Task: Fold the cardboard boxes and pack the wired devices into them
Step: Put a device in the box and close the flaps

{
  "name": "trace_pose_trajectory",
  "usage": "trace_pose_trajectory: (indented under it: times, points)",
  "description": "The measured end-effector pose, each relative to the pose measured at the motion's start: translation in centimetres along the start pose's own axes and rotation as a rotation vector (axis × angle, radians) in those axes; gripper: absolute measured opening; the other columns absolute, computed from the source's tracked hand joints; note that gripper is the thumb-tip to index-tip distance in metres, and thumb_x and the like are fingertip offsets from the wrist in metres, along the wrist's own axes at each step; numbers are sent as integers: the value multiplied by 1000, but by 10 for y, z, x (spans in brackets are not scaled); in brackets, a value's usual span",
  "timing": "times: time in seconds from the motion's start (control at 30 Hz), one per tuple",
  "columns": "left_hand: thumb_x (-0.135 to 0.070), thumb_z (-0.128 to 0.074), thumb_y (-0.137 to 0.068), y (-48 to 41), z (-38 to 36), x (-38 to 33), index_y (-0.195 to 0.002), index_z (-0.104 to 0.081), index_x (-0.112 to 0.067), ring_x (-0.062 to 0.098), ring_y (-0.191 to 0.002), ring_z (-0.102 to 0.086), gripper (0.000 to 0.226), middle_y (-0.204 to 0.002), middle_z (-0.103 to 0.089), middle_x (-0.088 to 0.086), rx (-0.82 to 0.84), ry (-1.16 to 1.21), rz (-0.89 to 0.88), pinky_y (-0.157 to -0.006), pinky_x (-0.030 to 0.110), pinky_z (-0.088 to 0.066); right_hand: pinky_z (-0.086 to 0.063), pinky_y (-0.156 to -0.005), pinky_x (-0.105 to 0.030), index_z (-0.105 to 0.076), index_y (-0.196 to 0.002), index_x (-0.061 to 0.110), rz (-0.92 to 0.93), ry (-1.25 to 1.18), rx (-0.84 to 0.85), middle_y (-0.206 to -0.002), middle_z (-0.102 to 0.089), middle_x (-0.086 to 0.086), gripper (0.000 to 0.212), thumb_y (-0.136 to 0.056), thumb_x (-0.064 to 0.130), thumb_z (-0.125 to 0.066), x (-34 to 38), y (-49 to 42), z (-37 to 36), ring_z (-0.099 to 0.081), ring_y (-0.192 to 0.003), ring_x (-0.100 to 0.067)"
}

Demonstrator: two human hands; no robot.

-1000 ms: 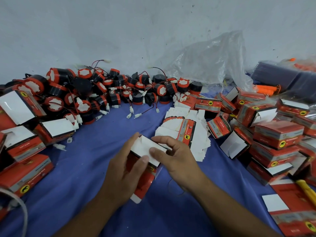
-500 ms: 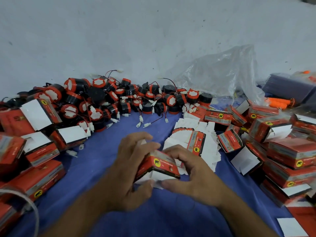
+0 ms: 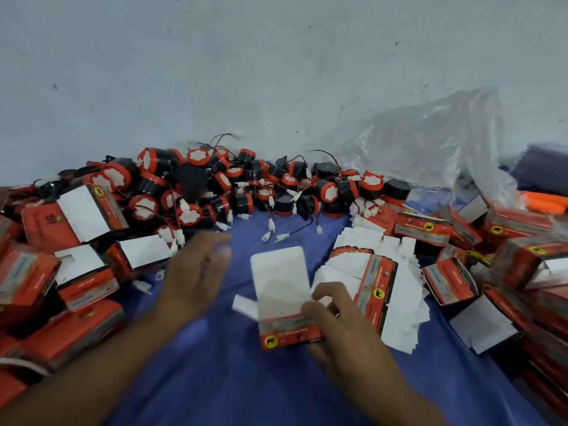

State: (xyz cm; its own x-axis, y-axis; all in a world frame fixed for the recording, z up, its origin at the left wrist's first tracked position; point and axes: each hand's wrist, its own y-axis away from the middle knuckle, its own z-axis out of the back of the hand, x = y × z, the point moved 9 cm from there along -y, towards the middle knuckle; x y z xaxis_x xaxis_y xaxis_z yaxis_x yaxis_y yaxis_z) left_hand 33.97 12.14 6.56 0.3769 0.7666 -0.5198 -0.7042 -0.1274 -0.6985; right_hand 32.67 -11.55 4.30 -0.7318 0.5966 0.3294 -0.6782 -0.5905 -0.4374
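Blue cloth covers the desk (image 3: 230,379), where the right hand (image 3: 341,327) grips an open cardboard box (image 3: 284,290) by its red lower body, fingers curled round it and white flap up. It looks light and thin-walled, likely to crush easily, so the folded corners suit a hold better than the flap. Left of the box the left hand (image 3: 196,272) hovers open and empty; beyond the box lies the heap of wired devices (image 3: 233,186).
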Motion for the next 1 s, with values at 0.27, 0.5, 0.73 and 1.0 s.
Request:
trace_pose_trajectory:
  times: [0.27,0.5,0.73,1.0]
  points:
    - [-30,-76,-81,-98,-3,127,-153,-25,-28,51,-114,-42,88,-134,-44,31,197,-835,358,-97,55,-40,-59,-78,-39,-42,-123,35,84,91,156,-140,-30,9,46,-85,31,-68,14,0,-22,-55,-113,-17]
    - [-19,-81,-78,-95,-17,77,-132,-46,-2,45,-113,-51,67,-124,-55,28,21,-396,310,-95,54,-46,-40,-105,-40,-42,-133,34,13,62,260,-151,-25,10,37,-98,35,-55,1,1,-23,-30,-133,-15]
    - [-50,-74,-80,-46,33,-48,-132,-50,-23,15,-100,-54,63,-123,-58,0,-225,-70,263,-80,25,-43,-25,-116,-36,-63,-121,22,48,51,209,-154,-35,7,54,-95,66,-45,8,8,-17,-24,-143,-13]
    - [-34,-69,-90,7,18,-38,-129,-58,-22,7,-93,-60,42,-111,-63,-4,-177,267,597,-74,24,-46,-43,-103,-37,-69,-87,16,69,-57,73,-136,-49,2,51,-94,64,-53,11,14,4,-40,-128,-17]
